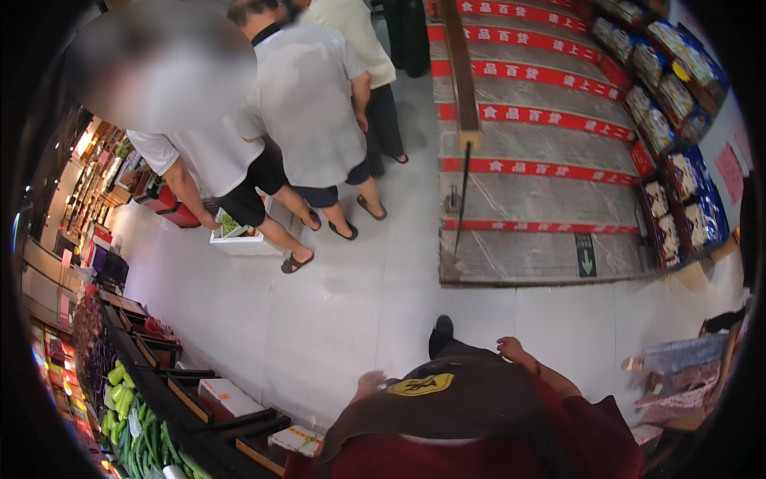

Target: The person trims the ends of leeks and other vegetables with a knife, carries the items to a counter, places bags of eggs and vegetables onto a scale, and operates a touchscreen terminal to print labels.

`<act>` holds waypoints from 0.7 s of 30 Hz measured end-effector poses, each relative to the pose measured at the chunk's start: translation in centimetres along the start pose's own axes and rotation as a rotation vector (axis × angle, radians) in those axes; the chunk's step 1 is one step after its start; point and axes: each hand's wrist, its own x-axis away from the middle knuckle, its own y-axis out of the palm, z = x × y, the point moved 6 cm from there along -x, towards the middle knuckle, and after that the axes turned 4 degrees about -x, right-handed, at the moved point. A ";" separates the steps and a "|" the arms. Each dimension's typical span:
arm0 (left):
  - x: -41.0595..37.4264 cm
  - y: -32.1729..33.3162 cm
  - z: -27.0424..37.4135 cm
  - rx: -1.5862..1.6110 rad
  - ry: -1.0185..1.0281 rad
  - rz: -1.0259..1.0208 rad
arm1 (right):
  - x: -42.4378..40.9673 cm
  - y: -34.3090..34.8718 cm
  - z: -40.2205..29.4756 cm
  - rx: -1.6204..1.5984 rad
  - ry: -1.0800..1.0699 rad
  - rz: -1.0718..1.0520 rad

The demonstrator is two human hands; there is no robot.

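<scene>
My left hand [372, 383] hangs beside the dark apron [413, 413] over a dark red shirt, its fingers blurred. On the other side of the apron, my right hand [510, 348] hangs with its fingers curled; whether it holds anything does not show. Which arm is which is read from the body's outline: the hand at picture left is the left one. Neither hand touches the produce. One black shoe [443, 328] shows on the pale tiled floor [335, 311] in front of me.
Several people stand ahead at left around a white foam box [245, 244] with green vegetables. Grey stairs [538, 197] with red strips and a handrail [464, 72] rise at right, beside stacked packages [688, 185]. Green peppers [121, 398] and cucumbers [146, 440] lie on a stand at lower left.
</scene>
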 end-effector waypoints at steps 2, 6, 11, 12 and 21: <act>-1.3 -2.1 0.5 -0.177 0.003 0.073 | -6.0 -0.1 -1.8 0.127 0.104 -0.110; -3.0 -6.3 2.9 -0.278 -0.058 0.195 | -19.3 0.9 -12.6 0.777 -0.339 -0.238; -10.3 -10.4 7.5 -0.201 -0.062 0.296 | -32.4 -1.1 -28.9 0.470 -0.442 -0.064; -12.5 -10.9 9.2 -0.188 -0.038 0.310 | -34.1 -1.3 -31.7 0.487 -0.454 0.017; -23.7 -9.5 46.2 0.013 0.388 0.030 | -44.5 -4.7 -39.6 0.433 -0.229 -0.050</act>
